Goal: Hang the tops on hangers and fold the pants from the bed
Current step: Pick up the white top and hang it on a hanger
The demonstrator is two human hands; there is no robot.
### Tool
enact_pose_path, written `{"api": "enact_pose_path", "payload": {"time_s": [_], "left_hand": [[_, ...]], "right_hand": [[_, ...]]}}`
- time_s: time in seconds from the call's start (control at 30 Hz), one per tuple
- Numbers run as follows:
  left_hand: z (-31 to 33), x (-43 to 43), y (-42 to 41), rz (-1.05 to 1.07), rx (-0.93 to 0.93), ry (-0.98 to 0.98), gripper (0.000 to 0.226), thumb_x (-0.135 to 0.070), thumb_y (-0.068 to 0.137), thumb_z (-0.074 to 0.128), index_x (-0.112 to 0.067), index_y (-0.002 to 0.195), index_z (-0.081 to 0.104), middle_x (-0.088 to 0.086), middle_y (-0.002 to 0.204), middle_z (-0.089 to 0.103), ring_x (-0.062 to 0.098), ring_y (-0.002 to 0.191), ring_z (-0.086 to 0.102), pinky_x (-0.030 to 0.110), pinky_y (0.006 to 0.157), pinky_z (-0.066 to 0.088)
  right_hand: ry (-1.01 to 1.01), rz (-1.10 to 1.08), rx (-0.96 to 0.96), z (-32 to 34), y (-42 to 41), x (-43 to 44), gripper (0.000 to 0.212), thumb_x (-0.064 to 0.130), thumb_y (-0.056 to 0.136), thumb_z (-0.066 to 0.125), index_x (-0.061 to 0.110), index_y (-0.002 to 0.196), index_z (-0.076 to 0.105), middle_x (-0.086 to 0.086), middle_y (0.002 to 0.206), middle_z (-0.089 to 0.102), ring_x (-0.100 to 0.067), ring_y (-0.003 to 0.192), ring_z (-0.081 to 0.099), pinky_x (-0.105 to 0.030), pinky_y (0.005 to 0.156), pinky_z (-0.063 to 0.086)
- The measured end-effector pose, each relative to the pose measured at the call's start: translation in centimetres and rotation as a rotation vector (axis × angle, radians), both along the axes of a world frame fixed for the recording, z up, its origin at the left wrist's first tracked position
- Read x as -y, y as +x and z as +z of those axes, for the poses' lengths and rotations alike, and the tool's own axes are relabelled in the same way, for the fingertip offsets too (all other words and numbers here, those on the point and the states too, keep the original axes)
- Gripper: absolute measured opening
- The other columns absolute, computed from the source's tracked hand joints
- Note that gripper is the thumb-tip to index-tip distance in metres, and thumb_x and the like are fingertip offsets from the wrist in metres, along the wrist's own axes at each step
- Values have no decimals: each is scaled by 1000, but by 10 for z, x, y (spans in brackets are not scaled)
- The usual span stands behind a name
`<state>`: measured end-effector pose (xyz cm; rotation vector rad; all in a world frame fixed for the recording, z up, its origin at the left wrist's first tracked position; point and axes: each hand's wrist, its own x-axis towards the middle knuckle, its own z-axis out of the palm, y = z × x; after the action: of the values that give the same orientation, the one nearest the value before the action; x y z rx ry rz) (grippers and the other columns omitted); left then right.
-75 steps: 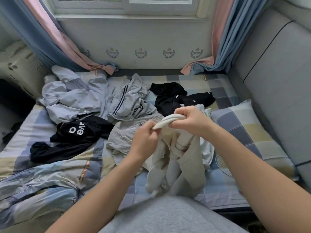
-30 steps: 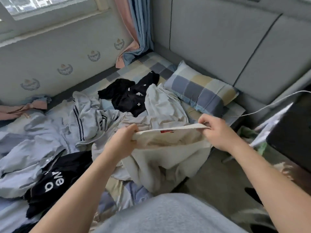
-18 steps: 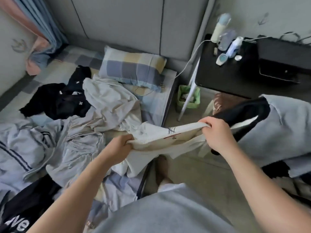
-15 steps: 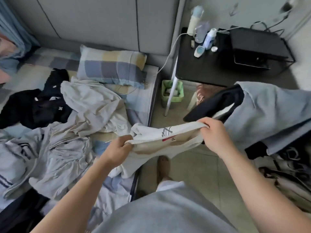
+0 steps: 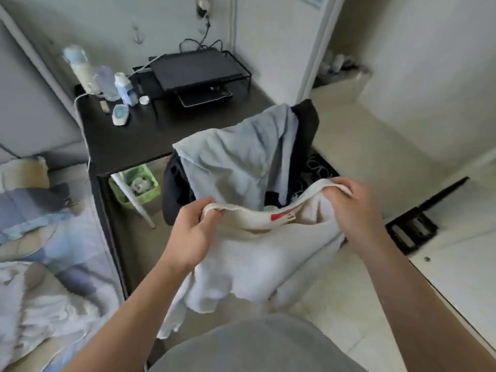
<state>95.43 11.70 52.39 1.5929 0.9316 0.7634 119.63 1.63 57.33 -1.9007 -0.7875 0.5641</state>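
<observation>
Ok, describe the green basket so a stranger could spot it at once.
Find the black desk beside the bed. Under its front edge, on the floor, stands the green basket, behind a slanting white leg. It is the only bright green thing there.

A person's left hand (image 5: 194, 232) and right hand (image 5: 354, 208) grip the ribbed edge of a cream top (image 5: 257, 253), stretched between them above the floor. Behind it, a pale blue garment (image 5: 236, 162) lies draped beside a black table (image 5: 134, 135) with bottles.
</observation>
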Motion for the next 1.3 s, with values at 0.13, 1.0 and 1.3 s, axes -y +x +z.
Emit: {"api": "enact_pose_path", "payload": {"time_s": [0.13,1.0,1.3], "left_hand": [[8,-20,125,10,48,12,30,-31,82,46,-3,75,50,-5,64,43,8,60,40,19,51,33],[382,-230,594,-466,623,589,30,-30,86,52,-19,64,36,-10,57,30,11,54,28,29,52,24],[528,-268,676,-461,601,712,33,-29,90,53,-17,63,38,-4,54,32,17,51,30,30,49,24]], "right_hand": [[47,-135,-2,17,94,18,12,32,86,60,34,79,70,8,75,67,4,58,57,-8,52,41],[511,-668,670,328,398,-124,36,22,96,60,9,64,50,13,49,43,-8,52,36,-23,50,30],[228,-792,989,481,458,-165,34,23,95,56,12,63,52,-6,63,54,-26,66,51,-31,57,36]]}}
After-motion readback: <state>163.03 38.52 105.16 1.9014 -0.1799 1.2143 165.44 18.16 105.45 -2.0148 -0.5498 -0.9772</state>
